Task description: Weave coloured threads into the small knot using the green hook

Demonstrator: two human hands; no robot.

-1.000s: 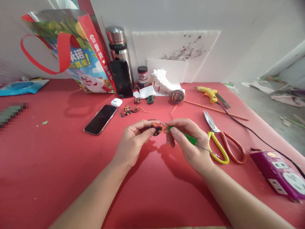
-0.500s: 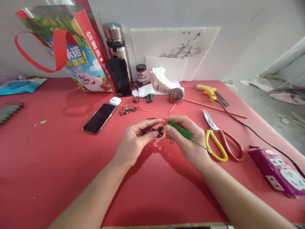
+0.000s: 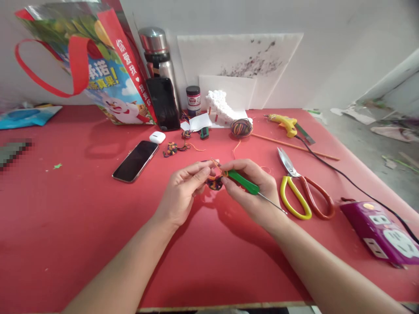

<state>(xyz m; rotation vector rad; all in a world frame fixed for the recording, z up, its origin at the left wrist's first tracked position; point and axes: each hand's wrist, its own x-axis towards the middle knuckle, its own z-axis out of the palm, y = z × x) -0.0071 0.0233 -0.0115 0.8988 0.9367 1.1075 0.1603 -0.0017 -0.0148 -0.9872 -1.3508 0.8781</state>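
Observation:
My left hand (image 3: 185,187) pinches a small dark crocheted piece (image 3: 215,183) flecked with orange and purple. My right hand (image 3: 253,185) is closed around a green-handled crochet hook (image 3: 244,182), whose thin metal end slants down to the right past the palm. The tip of my right thumb meets the edge of the crocheted piece. Orange yarn rises between the fingers of both hands. Beyond them a ball of multicoloured yarn (image 3: 241,128) trails an orange strand (image 3: 236,148) towards my hands. The hook's working tip is hidden by the fingers and yarn.
Scissors (image 3: 294,185) and a purple power strip (image 3: 379,229) lie on the right, below a yellow glue gun (image 3: 284,124) with its cord. A phone (image 3: 135,161), a white earbud case (image 3: 157,137) and another small crocheted piece (image 3: 171,148) are on the left. A patterned bag (image 3: 114,83) stands behind.
My left thumb has shifted up off the crocheted piece, which now shows more below my fingers. A loop of orange strand now shows beyond my right hand. The view has shifted slightly.

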